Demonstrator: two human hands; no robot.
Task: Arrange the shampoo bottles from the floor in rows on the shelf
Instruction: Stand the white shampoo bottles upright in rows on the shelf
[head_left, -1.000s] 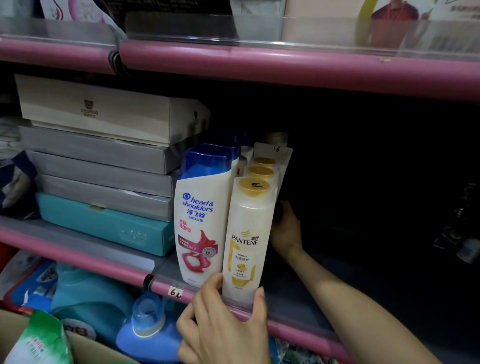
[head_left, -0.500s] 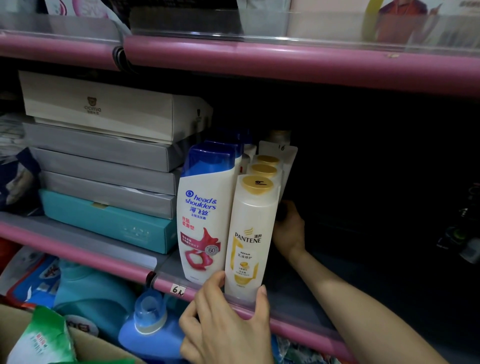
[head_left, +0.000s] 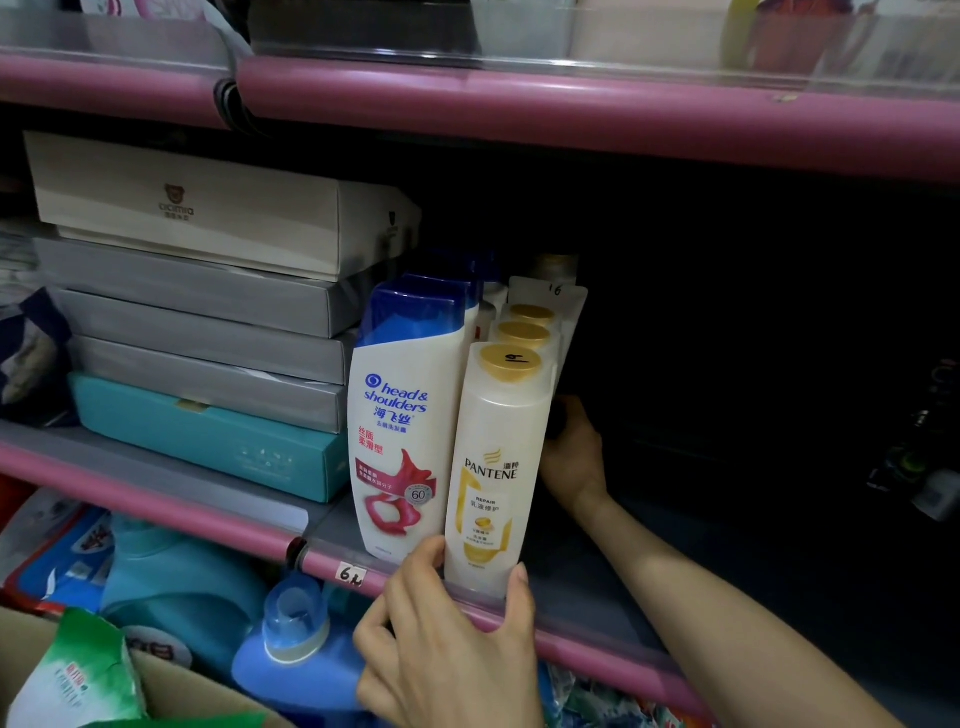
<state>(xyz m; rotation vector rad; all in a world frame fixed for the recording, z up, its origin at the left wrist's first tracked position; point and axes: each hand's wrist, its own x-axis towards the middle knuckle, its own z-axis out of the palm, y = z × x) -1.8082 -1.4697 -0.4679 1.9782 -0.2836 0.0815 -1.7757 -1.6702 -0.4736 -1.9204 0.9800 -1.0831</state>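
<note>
Upright, the Pantene bottle (head_left: 493, 467) — cream, gold-capped, numbered.

L hand (head_left: 452, 639) thumb and fingers spread upward, R hand (head_left: 574, 457) reaching fwd, fingers hidden

1. On the shelf (head_left: 332, 525) a stack of boxes (head_left: 197, 322) lies at the left.
2. Just right of the stack stands a row of Head & Shoulders bottles (head_left: 400, 431), running front to back.
3. Touching that row on its right stands a row of Pantene bottles (head_left: 493, 467), also front to back.
4. The left hand (head_left: 452, 644) is before the front Pantene bottle, at its base.
5. The right hand (head_left: 571, 457) is right of the Pantene row, further back.
6. Below the shelf stand detergent bottles (head_left: 291, 649).
</note>
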